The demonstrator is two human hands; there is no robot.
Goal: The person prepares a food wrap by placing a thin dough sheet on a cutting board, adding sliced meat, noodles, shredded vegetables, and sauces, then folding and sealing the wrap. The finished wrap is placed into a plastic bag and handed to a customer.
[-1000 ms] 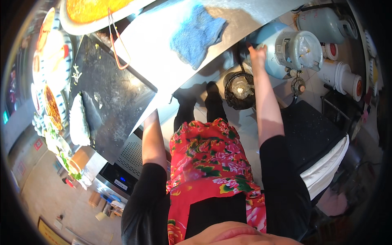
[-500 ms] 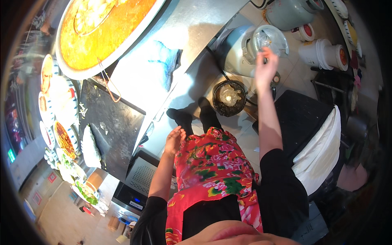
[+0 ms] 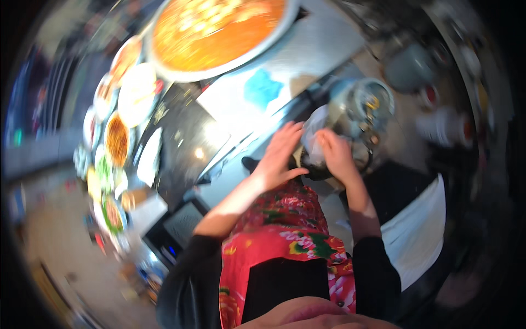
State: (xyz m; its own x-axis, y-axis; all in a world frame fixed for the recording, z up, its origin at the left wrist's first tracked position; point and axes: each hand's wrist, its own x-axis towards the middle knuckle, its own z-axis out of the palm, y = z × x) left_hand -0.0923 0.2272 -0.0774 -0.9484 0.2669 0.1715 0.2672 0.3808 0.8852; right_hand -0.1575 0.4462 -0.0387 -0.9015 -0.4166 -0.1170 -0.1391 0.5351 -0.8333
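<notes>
At nine o'clock we see a row of food plates (image 3: 118, 140), and at eleven o'clock a big pan of orange stew (image 3: 216, 30) on the desk (image 3: 230, 104). Our left hand (image 3: 279, 156) lies spread, fingers wide, beside a clear plastic bag (image 3: 313, 140). Our right hand (image 3: 335, 155) grips that bag, held over a dark pot (image 3: 361, 164) near centre. We judge the bag is being opened or emptied; next calls for steadying it. Blur hides what it contains.

Big pan (image 3: 219, 33) behind counter (image 3: 230, 104), dishes (image 3: 118, 137) along left.
</notes>
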